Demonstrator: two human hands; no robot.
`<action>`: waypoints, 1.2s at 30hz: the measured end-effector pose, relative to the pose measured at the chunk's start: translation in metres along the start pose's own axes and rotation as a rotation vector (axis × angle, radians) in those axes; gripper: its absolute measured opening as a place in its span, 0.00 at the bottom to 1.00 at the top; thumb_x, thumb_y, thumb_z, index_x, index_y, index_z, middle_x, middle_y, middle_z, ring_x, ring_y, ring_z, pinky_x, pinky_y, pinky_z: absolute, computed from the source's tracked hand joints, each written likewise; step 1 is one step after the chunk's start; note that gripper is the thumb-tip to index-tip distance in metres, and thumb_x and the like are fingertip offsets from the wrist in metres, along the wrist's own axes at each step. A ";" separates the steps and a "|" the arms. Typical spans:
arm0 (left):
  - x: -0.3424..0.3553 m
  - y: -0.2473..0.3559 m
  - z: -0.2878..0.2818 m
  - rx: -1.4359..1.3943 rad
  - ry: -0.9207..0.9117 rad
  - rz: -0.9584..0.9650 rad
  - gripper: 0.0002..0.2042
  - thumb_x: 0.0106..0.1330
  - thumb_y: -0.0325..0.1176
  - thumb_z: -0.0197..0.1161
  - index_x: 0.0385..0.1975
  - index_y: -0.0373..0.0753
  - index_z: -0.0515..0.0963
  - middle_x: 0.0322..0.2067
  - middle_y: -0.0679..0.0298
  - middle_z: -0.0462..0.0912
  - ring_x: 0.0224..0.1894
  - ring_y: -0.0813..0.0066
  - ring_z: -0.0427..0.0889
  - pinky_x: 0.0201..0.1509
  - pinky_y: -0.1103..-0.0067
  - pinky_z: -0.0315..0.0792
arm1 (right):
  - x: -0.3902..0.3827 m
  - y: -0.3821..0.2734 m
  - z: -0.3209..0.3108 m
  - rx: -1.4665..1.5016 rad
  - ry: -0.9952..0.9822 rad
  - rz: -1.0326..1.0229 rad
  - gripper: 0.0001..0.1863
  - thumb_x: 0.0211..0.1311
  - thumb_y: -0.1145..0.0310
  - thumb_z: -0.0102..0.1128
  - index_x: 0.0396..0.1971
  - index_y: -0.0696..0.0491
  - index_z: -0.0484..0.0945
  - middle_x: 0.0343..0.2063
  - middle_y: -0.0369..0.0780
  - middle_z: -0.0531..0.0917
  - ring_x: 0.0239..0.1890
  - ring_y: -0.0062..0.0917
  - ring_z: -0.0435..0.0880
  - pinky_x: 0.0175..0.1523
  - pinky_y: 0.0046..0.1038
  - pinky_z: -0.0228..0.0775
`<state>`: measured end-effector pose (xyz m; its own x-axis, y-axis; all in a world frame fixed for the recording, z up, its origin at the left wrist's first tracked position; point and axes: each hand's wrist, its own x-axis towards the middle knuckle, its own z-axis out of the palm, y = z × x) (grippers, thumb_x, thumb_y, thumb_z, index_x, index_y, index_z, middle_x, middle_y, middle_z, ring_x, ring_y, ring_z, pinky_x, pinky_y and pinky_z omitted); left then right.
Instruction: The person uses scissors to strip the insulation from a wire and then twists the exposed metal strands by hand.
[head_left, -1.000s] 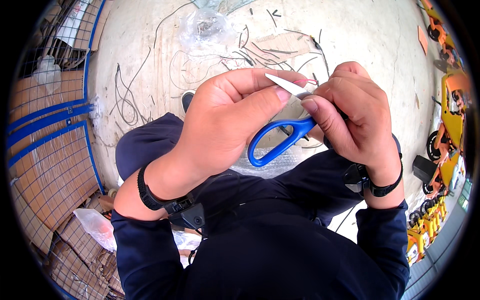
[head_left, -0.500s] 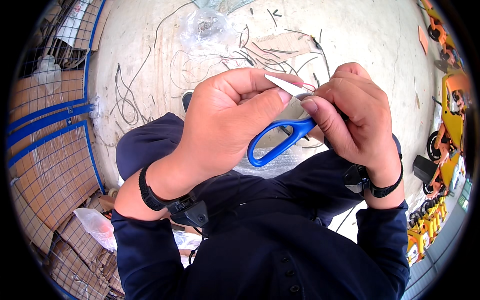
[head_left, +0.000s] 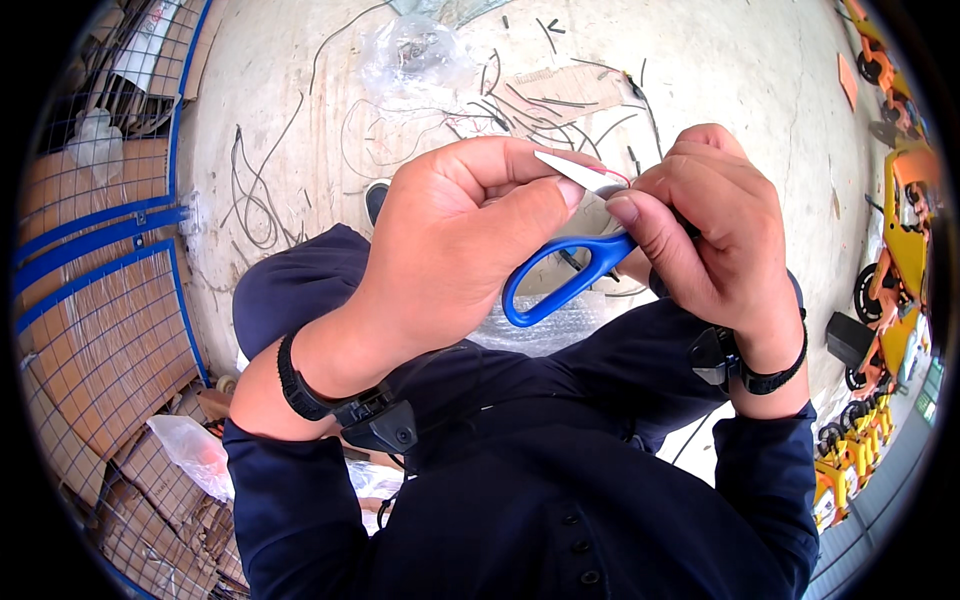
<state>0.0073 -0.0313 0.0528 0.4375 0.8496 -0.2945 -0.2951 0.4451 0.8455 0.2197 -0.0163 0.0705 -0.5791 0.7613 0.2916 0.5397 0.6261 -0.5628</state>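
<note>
One pair of scissors (head_left: 605, 260) is clamped in the right hand (head_left: 705, 215); one red wire (head_left: 619, 176) seemingly pinched in the left hand's grip (head_left: 460, 235), contact partly hidden. Two wristbands (head_left: 291, 378) worn.

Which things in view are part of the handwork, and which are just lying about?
In use:
blue-handled scissors, in the right hand
thin red wire, between that and the left hand

Apparently just lying about:
dark cut lengths
clear plastic
cardboard piece

You work in bright, diffuse light; the floor (head_left: 740, 60) looks pale toward twelve o'clock, your dark jacket (head_left: 450, 520) loses detail at six, and fisheye distortion bends the mesh fence (head_left: 100, 233) at nine.
</note>
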 end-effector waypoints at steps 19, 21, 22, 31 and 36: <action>-0.002 0.005 0.000 -0.079 0.013 -0.087 0.13 0.69 0.29 0.55 0.47 0.29 0.76 0.15 0.75 0.67 0.14 0.90 0.52 0.17 0.87 0.48 | -0.001 0.010 0.013 0.737 0.093 0.497 0.10 0.59 0.66 0.67 0.35 0.56 0.80 0.18 0.28 0.76 0.18 0.05 0.68 0.22 0.12 0.57; -0.003 0.007 0.003 -0.026 0.031 -0.095 0.12 0.69 0.30 0.56 0.47 0.29 0.77 0.16 0.75 0.68 0.14 0.91 0.53 0.17 0.87 0.48 | -0.002 0.009 0.007 0.770 0.112 0.527 0.09 0.61 0.67 0.65 0.33 0.57 0.80 0.18 0.28 0.76 0.15 0.06 0.68 0.19 0.12 0.56; -0.003 0.008 0.005 0.002 0.042 -0.101 0.12 0.69 0.30 0.56 0.47 0.30 0.77 0.17 0.75 0.68 0.14 0.91 0.53 0.17 0.88 0.48 | -0.003 0.009 0.005 0.789 0.122 0.543 0.08 0.62 0.67 0.64 0.33 0.57 0.80 0.18 0.28 0.76 0.14 0.06 0.68 0.18 0.11 0.56; -0.004 -0.004 0.006 0.151 -0.064 0.055 0.09 0.68 0.30 0.59 0.43 0.32 0.78 0.29 0.70 0.79 0.19 0.92 0.62 0.22 0.90 0.57 | 0.001 0.003 -0.002 0.701 0.061 0.624 0.07 0.61 0.70 0.63 0.33 0.59 0.81 0.21 0.30 0.79 0.23 0.08 0.73 0.28 0.14 0.63; -0.003 -0.015 0.008 0.189 -0.061 0.174 0.09 0.67 0.30 0.61 0.43 0.33 0.78 0.32 0.69 0.80 0.25 0.91 0.70 0.29 0.91 0.64 | -0.003 0.011 0.006 0.658 0.112 0.427 0.07 0.61 0.70 0.63 0.34 0.58 0.81 0.21 0.30 0.79 0.17 0.07 0.71 0.21 0.13 0.61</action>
<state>0.0171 -0.0427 0.0445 0.4466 0.8874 -0.1147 -0.2095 0.2283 0.9508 0.2241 -0.0130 0.0588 -0.3192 0.9477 0.0039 0.2092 0.0745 -0.9750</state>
